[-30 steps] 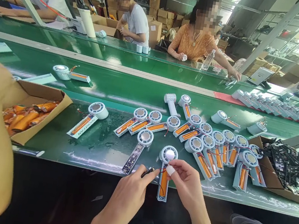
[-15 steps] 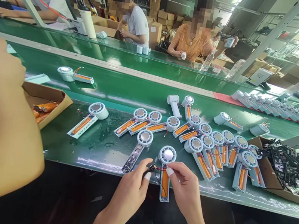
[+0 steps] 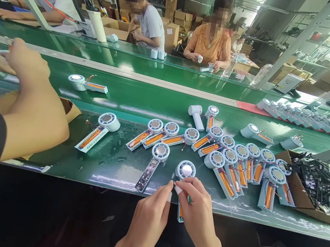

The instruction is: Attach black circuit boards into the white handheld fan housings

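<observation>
In front of me a handheld fan [image 3: 186, 170] with a round, pale blue head lies at the table's edge, its orange battery [image 3: 181, 213] partly showing in the handle. My left hand [image 3: 151, 210] is pinched closed on a small black circuit board, now mostly hidden by the fingers. My right hand [image 3: 197, 208] is closed too, its fingertips meeting the left ones over the fan's handle and holding a thin wire end, barely visible. Just left lies another fan [image 3: 160, 152], with a black circuit board [image 3: 146, 175] covering its handle.
Several open fans [image 3: 231, 161] with orange batteries lie right of centre. At the right stands a carton [image 3: 297, 196] of black circuit boards. A co-worker's arm [image 3: 37, 120] reaches over a carton [image 3: 71, 111] at left. Behind runs a green belt [image 3: 145, 91] with more fans.
My two hands have come together; the circuit board and wire have slipped behind my fingers. The co-worker's arm at left has moved right. Fans on the belt have shifted slightly right.
</observation>
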`<state>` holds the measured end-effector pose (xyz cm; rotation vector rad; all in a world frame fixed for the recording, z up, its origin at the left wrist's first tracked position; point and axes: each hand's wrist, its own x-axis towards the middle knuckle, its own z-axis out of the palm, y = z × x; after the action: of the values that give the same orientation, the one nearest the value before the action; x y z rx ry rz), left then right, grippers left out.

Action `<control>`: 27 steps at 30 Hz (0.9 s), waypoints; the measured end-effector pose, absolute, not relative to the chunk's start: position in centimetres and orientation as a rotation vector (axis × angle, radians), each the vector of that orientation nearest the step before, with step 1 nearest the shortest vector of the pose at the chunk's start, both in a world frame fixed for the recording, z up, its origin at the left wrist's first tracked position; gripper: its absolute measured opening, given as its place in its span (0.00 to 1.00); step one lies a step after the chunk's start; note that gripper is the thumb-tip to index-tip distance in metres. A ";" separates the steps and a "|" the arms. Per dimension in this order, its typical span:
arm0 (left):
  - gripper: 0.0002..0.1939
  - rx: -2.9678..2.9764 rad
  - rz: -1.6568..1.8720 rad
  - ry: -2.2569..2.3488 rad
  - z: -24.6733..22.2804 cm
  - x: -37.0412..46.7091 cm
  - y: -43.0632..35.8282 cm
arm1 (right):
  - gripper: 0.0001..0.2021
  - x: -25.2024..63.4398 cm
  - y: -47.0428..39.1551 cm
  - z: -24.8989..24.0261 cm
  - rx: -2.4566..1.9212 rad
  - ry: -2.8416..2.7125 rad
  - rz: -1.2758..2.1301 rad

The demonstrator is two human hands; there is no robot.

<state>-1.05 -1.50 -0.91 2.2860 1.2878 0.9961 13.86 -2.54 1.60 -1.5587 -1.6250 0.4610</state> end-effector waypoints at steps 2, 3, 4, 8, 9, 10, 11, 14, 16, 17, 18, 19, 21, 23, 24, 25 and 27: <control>0.22 2.329 1.020 1.255 -0.9 -1.0 -1.5 | 0.14 13.9 -2.4 1.7 -1.550 -1.597 0.524; 0.22 2.310 1.013 1.236 -0.7 -1.1 -1.4 | 0.14 14.0 -2.4 1.8 -1.541 -1.584 0.565; 0.22 2.270 0.998 1.214 -0.3 -1.3 -1.2 | 0.13 14.1 -2.2 1.9 -1.531 -1.571 0.607; 0.22 2.064 0.874 1.073 1.4 -2.3 0.2 | 0.10 15.2 -1.6 2.7 -1.481 -1.569 0.801; 0.22 2.025 0.841 1.041 1.8 -2.6 0.5 | 0.10 15.5 -1.4 2.9 -1.466 -1.585 0.847; 0.22 1.991 0.811 1.016 2.0 -2.9 0.8 | 0.10 15.7 -1.3 3.0 -1.452 -1.605 0.885; 0.21 1.958 0.783 0.997 2.2 -3.1 1.0 | 0.10 15.8 -1.2 3.1 -1.442 -1.622 0.909; 0.19 1.878 0.725 0.953 2.4 -3.4 1.4 | 0.10 15.8 -1.2 3.0 -1.438 -1.639 0.913; 0.18 1.824 0.716 0.947 2.4 -3.3 1.5 | 0.09 15.7 -1.2 2.9 -1.439 -1.619 0.881; 0.17 1.795 0.711 0.954 2.3 -3.2 1.5 | 0.09 15.7 -1.2 2.9 -1.436 -1.608 0.879; 0.16 1.760 0.703 0.968 2.3 -3.1 1.5 | 0.08 15.8 -1.2 2.9 -1.430 -1.592 0.892; 0.15 1.716 0.695 0.987 2.3 -2.9 1.5 | 0.09 16.0 -1.2 2.9 -1.429 -1.563 0.918; 0.15 1.610 0.682 1.034 2.3 -2.5 1.4 | 0.14 16.5 -1.3 3.0 -1.473 -1.445 0.971; 0.15 1.504 0.691 1.088 2.3 -2.0 1.1 | 0.21 16.8 -1.5 3.3 -1.560 -1.285 1.024; 0.16 1.464 0.699 1.110 2.4 -1.9 0.8 | 0.24 16.7 -1.7 3.4 -1.592 -1.221 1.069; 0.17 1.439 0.701 1.127 2.5 -1.8 0.5 | 0.25 16.6 -1.9 3.6 -1.605 -1.182 1.131; 0.19 1.430 0.694 1.157 2.7 -1.7 -0.2 | 0.26 16.0 -2.2 3.7 -1.578 -1.168 1.250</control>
<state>-1.70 -0.21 2.73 1.4302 1.1567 0.6941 16.00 -2.23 3.74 -1.5782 -1.1683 1.2495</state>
